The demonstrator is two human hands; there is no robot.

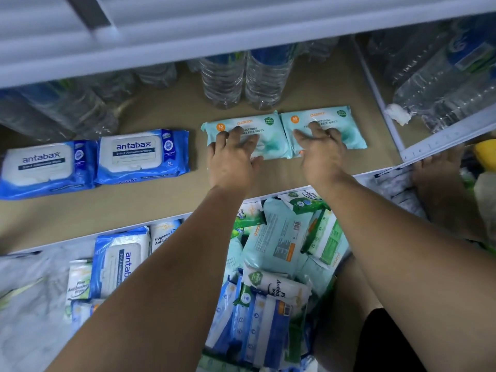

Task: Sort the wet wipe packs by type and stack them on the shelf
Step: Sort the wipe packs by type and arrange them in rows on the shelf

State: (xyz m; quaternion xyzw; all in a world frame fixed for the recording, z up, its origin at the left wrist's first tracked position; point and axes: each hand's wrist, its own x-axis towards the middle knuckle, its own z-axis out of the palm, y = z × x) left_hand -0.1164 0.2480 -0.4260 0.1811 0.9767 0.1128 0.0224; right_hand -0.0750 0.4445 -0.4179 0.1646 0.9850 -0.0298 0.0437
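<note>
Two teal Guardian wipe packs lie side by side on the brown shelf board (161, 202). My left hand (232, 159) presses with spread fingers on the left teal pack (241, 122). In the same way, my right hand (320, 150) rests on the right teal pack (351, 130). Neither hand curls round a pack. Further left on the shelf sit two blue Antabax packs (45, 167) (142, 155), touching each other. Below the shelf edge lies a mixed pile of wipe packs (281, 237) in teal, blue, green and white.
Clear water bottles (241, 81) stand at the back of the shelf, with more bottles at the left and right. A white upper shelf (188, 28) hangs low overhead. A white shelf frame (375, 84) bounds the right side, where what looks like another person's hand (434, 170) sits.
</note>
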